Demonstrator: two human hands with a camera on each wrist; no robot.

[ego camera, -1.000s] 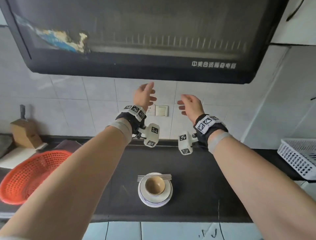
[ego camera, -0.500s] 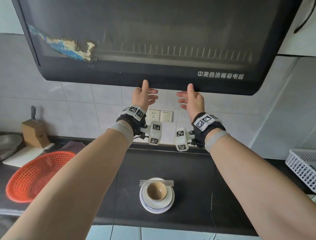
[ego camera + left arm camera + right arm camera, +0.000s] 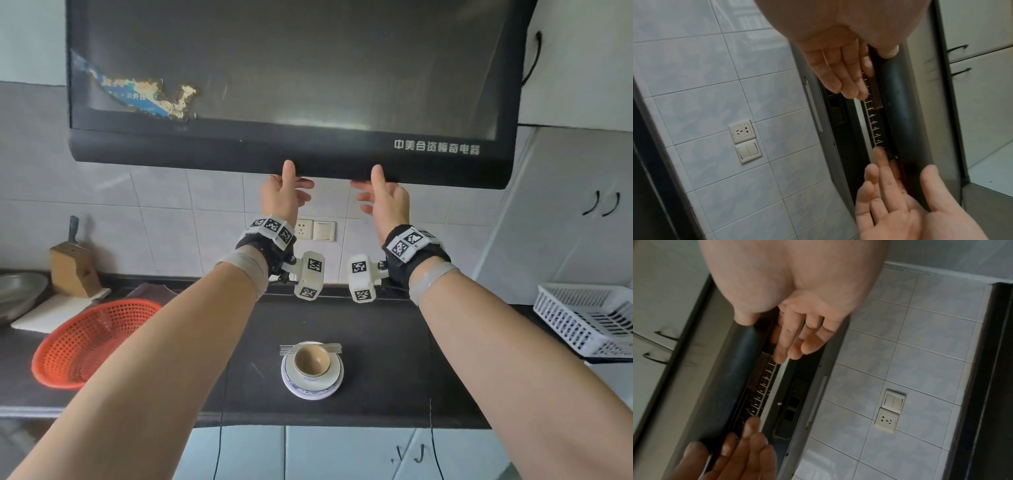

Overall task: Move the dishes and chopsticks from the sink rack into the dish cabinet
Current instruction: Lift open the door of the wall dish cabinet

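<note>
item: dish cabinet [image 3: 291, 85], wall-mounted above the counter [image 3: 394, 359], with a dark tinted flap door whose long axis runs left to right. the door stands slightly ajar at its lower edge; both wrist views show a narrow gap with a wire rack [image 3: 872, 123] inside.

left hand [image 3: 279, 197]: thumb up on the front of the door's lower lip, fingers nearly straight and reaching under it into the gap; not closed round anything. right hand [image 3: 388, 202]: same posture a little to the right, thumb on the lip, fingers extended beneath. whether the fingertips press the inner face i cannot tell.

item: stack of dishes [image 3: 312, 370] on the counter, directly below the hands and well apart from them. pale plates with a brown bowl [image 3: 311, 361] nested upright on top, mouth up.

item: chopsticks [image 3: 310, 348], a metal-looking bundle lying flat across the far rim of the plates, long axis left to right.

handling, judged: the door is likely rigid and light enough to swing on a top hinge; best taken along the bottom lip, hands spaced as now. the crockery is likely hard, smooth, breakable and fairly heavy as a stack; grip beneath the lowest plate's rim from both sides. the loose chopsticks could roll off if the stack tilts, so they are better lifted separately, pinched mid-length.
</note>
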